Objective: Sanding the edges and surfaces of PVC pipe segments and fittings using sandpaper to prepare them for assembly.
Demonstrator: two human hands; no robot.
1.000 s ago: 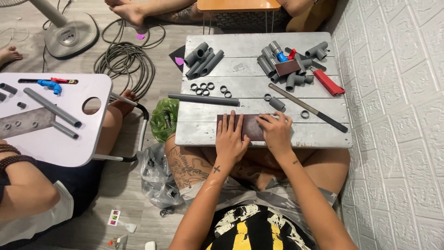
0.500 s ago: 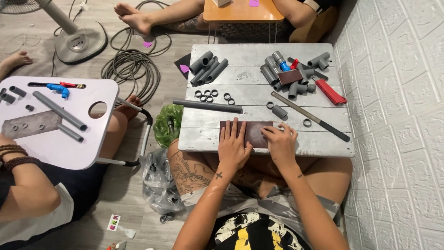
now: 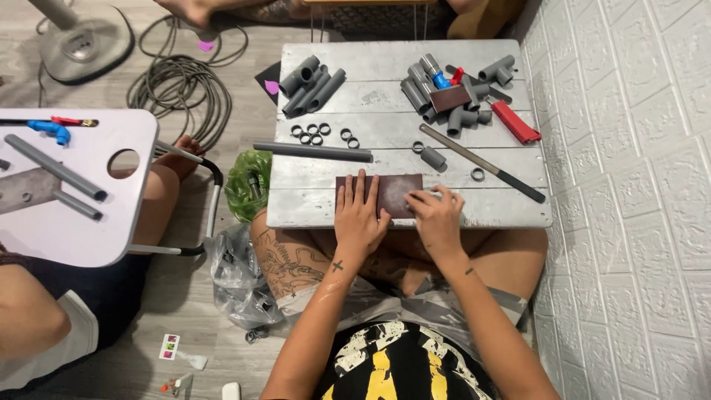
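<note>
A dark brown sandpaper sheet [image 3: 398, 190] lies near the front edge of the low grey plank table [image 3: 385, 164]. My left hand [image 3: 361, 219] rests flat on the sheet's left half, fingers spread, pressing it down. My right hand [image 3: 437, 219] is at the sheet's right end, with its fingertips bunched on a small grey piece that is mostly hidden under them. A long grey pipe [image 3: 311, 151] lies just beyond the sheet.
Farther back on the table are several grey rings [image 3: 311, 134], a short pipe stub [image 3: 433, 158], a long file [image 3: 481, 164], a red cutter [image 3: 516, 122] and piles of grey fittings [image 3: 444, 95]. Another person sits left at a white table [image 3: 81, 222]. A white brick wall runs along the right.
Both hands stay on the sandpaper sheet, and my right hand has shifted only slightly at its right end. The view has moved a little.
</note>
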